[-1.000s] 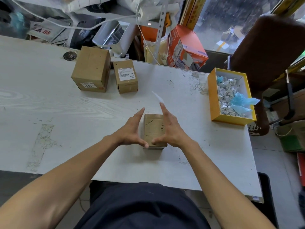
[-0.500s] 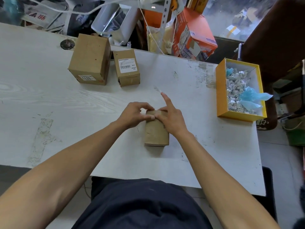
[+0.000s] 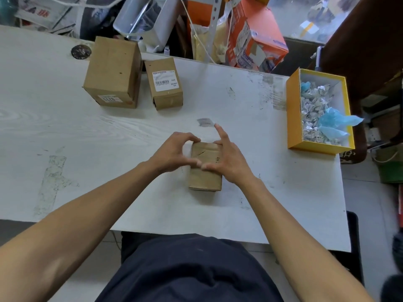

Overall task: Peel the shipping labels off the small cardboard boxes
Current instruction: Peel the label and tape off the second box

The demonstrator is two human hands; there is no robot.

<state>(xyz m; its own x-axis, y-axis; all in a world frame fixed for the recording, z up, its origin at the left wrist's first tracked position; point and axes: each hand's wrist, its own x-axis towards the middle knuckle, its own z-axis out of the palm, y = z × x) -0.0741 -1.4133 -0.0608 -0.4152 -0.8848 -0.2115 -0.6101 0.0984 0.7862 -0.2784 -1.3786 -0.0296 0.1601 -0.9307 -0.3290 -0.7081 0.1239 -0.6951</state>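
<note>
A small plain cardboard box (image 3: 205,171) lies lengthwise on the white table (image 3: 250,110) in front of me. My left hand (image 3: 173,152) curls round its far left corner, thumb on the top face. My right hand (image 3: 227,159) grips the far right edge, thumb pressed on top. The right index finger points up and away, and a small blurred peeled label (image 3: 205,122) sticks at its tip. Further back stand a larger box (image 3: 113,68) with a label (image 3: 109,98) low on its front and a small box (image 3: 165,99) with a white barcode label (image 3: 164,80) on top.
A yellow open box (image 3: 293,110) at the right table edge holds crumpled peeled labels (image 3: 313,105) and blue plastic (image 3: 335,122). Clutter, including an orange carton (image 3: 257,40), lines the far edge. A dark chair (image 3: 366,46) stands at the right.
Both hands went from flat beside the box to its far end, then both thumbs came onto its top. The label stays on my right index fingertip.
</note>
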